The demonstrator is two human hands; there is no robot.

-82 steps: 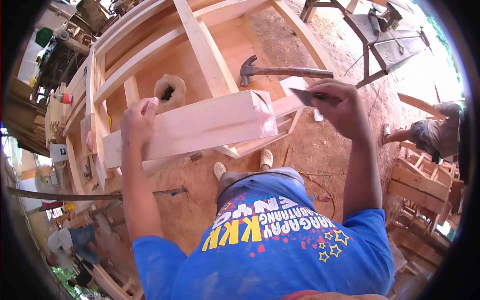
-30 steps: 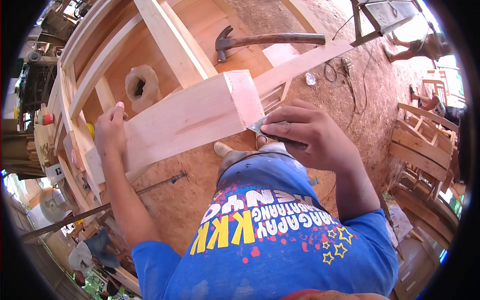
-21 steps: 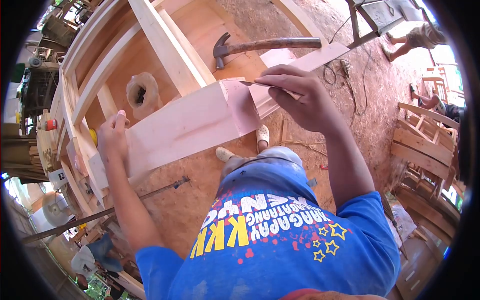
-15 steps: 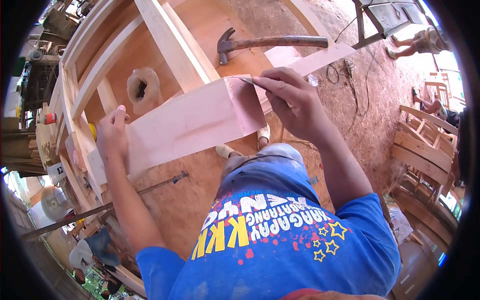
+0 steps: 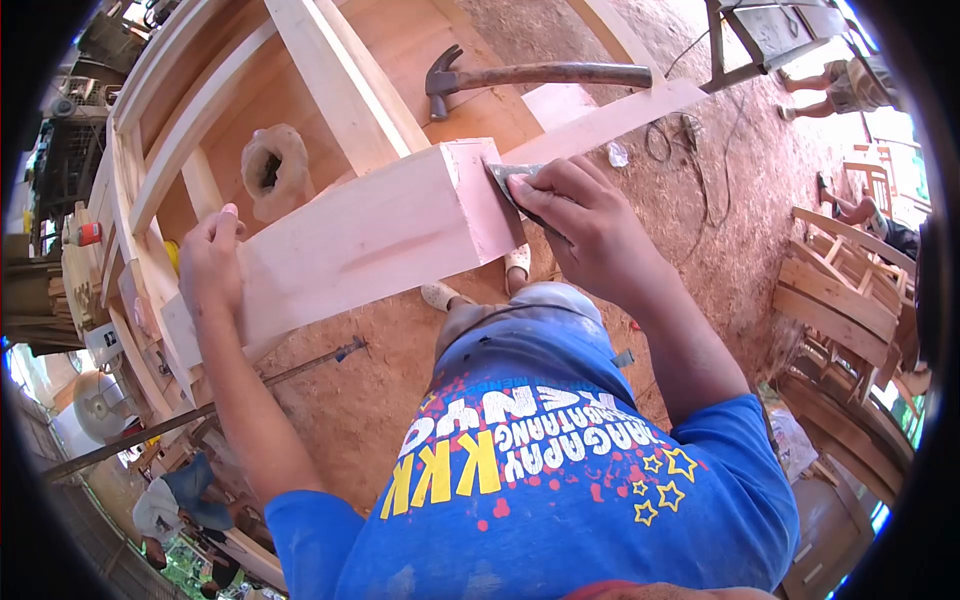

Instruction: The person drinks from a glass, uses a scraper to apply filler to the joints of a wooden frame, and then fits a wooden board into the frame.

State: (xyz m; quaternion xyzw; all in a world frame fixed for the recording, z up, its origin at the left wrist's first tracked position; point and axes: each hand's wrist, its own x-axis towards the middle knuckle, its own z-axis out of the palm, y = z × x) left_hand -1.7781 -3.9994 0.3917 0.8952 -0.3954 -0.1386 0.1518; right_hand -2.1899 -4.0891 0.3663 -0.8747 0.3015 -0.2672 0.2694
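A pale wooden board (image 5: 350,250) lies across the front of a wooden frame (image 5: 340,95), its squared end toward the right. My left hand (image 5: 213,265) grips the board near its left end, fingers over the upper edge. In my right hand (image 5: 575,215) is a thin, dark grey sheet (image 5: 507,183), pinched between thumb and fingers, beside the board's right end. Beyond the board, a claw hammer (image 5: 540,75) with a wooden handle rests on the frame. A roll-like object with a dark hole (image 5: 270,168) sits inside the frame.
A long metal bar clamp (image 5: 290,375) extends below the board at the left. Cables (image 5: 690,160) lie on the dirt floor. Wooden furniture parts (image 5: 835,300) are stacked at the right. A person's legs (image 5: 815,90) show at the upper right, and another person (image 5: 175,505) at the lower left.
My right hand has moved down from the board's top corner to beside its end face, and more of the grey sheet shows. The whole view has shifted slightly.
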